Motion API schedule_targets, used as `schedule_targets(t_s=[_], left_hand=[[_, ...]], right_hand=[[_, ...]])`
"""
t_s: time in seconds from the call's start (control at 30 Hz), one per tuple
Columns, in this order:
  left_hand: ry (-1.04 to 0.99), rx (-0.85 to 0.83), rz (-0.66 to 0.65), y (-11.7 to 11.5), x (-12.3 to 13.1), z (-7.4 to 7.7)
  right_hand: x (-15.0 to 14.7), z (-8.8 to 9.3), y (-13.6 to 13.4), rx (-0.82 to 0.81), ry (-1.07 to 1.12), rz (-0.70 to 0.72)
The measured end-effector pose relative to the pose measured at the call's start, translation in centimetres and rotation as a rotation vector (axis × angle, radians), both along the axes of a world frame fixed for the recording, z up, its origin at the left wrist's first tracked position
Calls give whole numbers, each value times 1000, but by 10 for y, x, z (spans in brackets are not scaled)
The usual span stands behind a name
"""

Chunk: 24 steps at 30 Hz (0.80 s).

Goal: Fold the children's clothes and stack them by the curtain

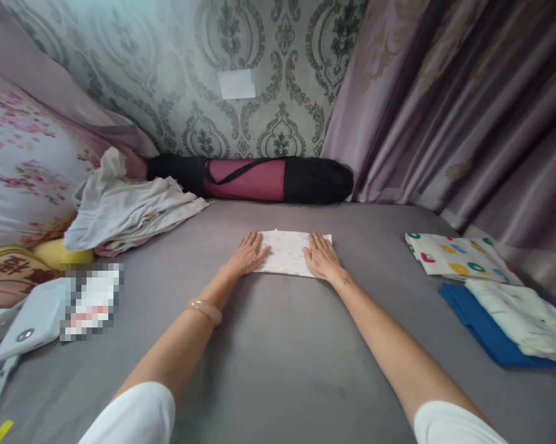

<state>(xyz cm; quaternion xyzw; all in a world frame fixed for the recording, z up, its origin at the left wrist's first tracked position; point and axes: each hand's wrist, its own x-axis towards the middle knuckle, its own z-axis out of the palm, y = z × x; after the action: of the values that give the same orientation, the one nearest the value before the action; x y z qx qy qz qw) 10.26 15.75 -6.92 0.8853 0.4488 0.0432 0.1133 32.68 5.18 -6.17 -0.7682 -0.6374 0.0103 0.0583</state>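
A white folded cloth (287,253) with a faint print lies flat on the grey sheet, in the middle of the view. My left hand (250,253) rests palm down on its left edge, fingers spread. On its right edge my right hand (321,255) lies flat in the same way, fingers pointing away from me. Neither hand grips anything. The parts of the cloth under both palms are hidden.
Folded cloths lie at the right: one with colourful shapes (463,258), a white one (527,320) and a blue one (481,333). Crumpled pale cloths (134,209) and a white device (37,320) are at the left. A black and maroon bag (250,179) lies along the wall.
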Motion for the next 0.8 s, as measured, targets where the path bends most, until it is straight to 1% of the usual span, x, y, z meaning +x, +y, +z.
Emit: schedule_targets(t_s=[0.13,0.23,0.27,0.33,0.4,0.43,0.5,0.57,0.7,0.8], left_hand=[[4,-37,16,4,-13,-1],[43,-29,5,3,-20,5],[57,7,13,0,-19,8],[49,154,44,-7,-11,16],[-3,322,43,-17,3,23],[-25,371,20,-21,10,24],[-27,377,-33,-27,24,21],[6,320,-47,-30,33,14],[47,224,-32,-27,34,0],[60,205,-29,-25,32,-1]], right_hand=[[16,-1,-9,-10,16,-12],[23,1,-14,-13,23,-55],[23,3,-15,-7,23,-76],[20,8,-15,44,11,-99],[12,13,-12,121,-5,-67],[7,15,-11,151,-8,-35],[-1,15,-7,164,-2,21],[-5,10,-4,119,15,27],[-3,-4,-2,29,38,5],[1,-9,-3,20,32,0]])
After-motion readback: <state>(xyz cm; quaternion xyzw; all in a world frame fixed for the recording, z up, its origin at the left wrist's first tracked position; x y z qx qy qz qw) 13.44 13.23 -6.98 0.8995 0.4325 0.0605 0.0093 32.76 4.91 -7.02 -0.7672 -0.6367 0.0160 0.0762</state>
